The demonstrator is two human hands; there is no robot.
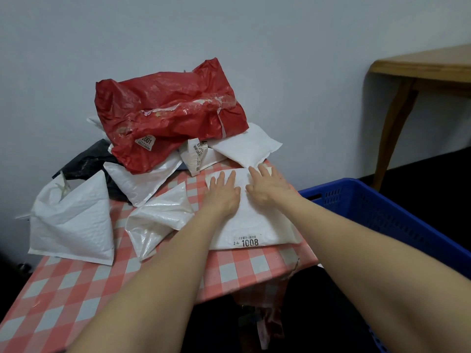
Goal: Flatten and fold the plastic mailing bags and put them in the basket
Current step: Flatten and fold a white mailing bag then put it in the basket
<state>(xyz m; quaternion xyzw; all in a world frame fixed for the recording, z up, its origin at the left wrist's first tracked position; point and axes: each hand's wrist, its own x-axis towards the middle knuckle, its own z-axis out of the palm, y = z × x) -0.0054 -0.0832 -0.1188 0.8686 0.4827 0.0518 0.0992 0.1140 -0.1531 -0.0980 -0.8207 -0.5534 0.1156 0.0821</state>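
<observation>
A white mailing bag (257,228) with a "1008" label lies flat at the right edge of the checked table (76,289). My left hand (224,193) and my right hand (266,188) rest palm down on its far half, fingers spread, side by side. A large crumpled red bag (168,115) tops the pile behind. Several white bags, among them a puffed one (74,225) at the left and a crinkled one (158,220) beside my left forearm, lie around. The blue basket (397,215) stands to the right, below table level.
A black bag (89,161) is tucked under the pile at the left. A pale wall runs close behind the table. A wooden table (418,70) stands at the far right. The floor below is dark.
</observation>
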